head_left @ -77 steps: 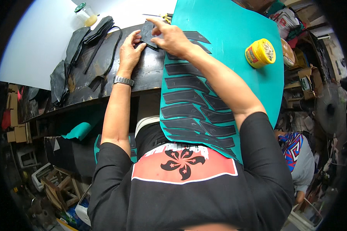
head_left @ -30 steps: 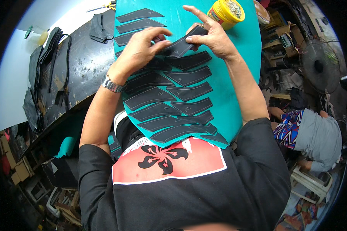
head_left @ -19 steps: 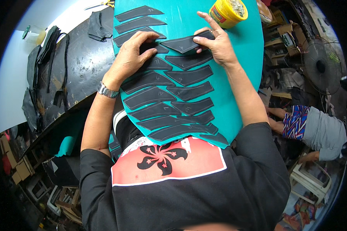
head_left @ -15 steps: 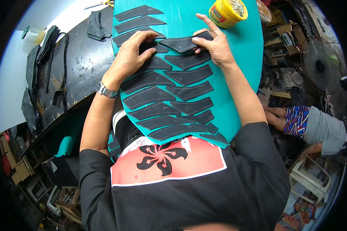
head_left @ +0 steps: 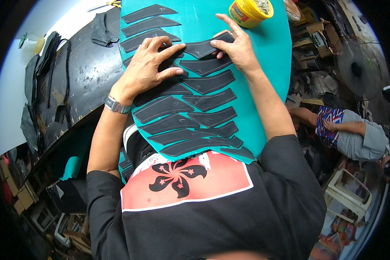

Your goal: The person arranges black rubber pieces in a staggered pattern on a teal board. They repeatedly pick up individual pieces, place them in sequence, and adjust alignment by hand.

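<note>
My right hand [head_left: 240, 48] pinches a dark, angled cut leather piece [head_left: 200, 49] with pale edge lines between thumb and fingers, its index finger raised. My left hand [head_left: 149, 65] lies spread over the left column of similar pieces. Its index fingertip reaches the left tip of the held piece, while its thumb rests on another piece below; what lies under the palm is hidden. Two columns of these dark pieces, such as one on the left [head_left: 157, 106] and one on the right [head_left: 211, 82], lie overlapping on a green board [head_left: 264, 86].
A yellow tub [head_left: 246, 14] stands at the board's far right. Left of it, a dark worktable [head_left: 93, 60] carries more dark pieces [head_left: 105, 30]. A standing fan [head_left: 357, 68], a person in grey [head_left: 359, 136] and a pale plastic stool [head_left: 349, 195] are at right.
My left hand has moved slightly nearer and right, its index finger now stretched to the held piece. The right hand keeps its pinch. At right, the other person's arm has shifted.
</note>
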`<state>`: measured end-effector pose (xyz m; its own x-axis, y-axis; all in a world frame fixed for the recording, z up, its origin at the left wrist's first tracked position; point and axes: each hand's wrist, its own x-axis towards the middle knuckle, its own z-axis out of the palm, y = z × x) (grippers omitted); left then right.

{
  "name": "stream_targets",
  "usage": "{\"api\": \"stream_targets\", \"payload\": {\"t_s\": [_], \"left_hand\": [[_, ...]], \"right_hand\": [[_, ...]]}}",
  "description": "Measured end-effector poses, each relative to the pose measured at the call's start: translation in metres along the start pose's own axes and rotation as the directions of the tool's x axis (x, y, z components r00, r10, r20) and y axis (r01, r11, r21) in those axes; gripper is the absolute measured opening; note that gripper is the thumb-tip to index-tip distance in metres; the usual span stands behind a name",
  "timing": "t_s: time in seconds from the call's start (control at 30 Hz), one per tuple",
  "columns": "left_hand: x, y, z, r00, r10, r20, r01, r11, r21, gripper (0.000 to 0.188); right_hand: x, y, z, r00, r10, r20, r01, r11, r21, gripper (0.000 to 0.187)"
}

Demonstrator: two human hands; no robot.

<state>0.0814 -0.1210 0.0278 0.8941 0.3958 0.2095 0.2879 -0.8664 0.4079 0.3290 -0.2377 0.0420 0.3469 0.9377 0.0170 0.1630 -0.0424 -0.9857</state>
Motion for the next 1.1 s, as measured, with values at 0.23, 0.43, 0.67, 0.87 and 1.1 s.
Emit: {"api": "stream_targets", "payload": {"t_s": [0.23,0.43,0.67,0.87,1.1], "left_hand": [[-0.001,0.0,0.001,0.999,0.048,0.006,-0.048,0.997,0.062,0.068],[-0.002,0.004,0.002,0.998,0.054,0.044,-0.061,0.986,0.155,0.071],[-0.003,0.004,0.001,0.997,0.05,0.055,-0.06,0.98,0.191,0.072],[-0.004,0.005,0.001,0.997,0.073,0.025,-0.076,0.988,0.132,0.072],[-0.003,0.003,0.002,0.997,0.078,0.016,-0.079,0.989,0.124,0.071]], "right_hand": [[0.004,-0.003,-0.023,0.999,0.028,-0.045,-0.037,0.979,-0.203,0.062],[0.005,0.006,-0.024,0.996,0.001,-0.088,-0.028,0.954,-0.299,0.061],[-0.003,0.002,-0.007,0.92,-0.377,-0.106,0.114,0.515,-0.849,0.062],[-0.041,0.004,0.006,0.892,-0.402,0.208,0.398,0.478,-0.783,0.059],[-0.063,0.024,0.017,0.865,-0.363,0.346,0.458,0.291,-0.84,0.059]]}}
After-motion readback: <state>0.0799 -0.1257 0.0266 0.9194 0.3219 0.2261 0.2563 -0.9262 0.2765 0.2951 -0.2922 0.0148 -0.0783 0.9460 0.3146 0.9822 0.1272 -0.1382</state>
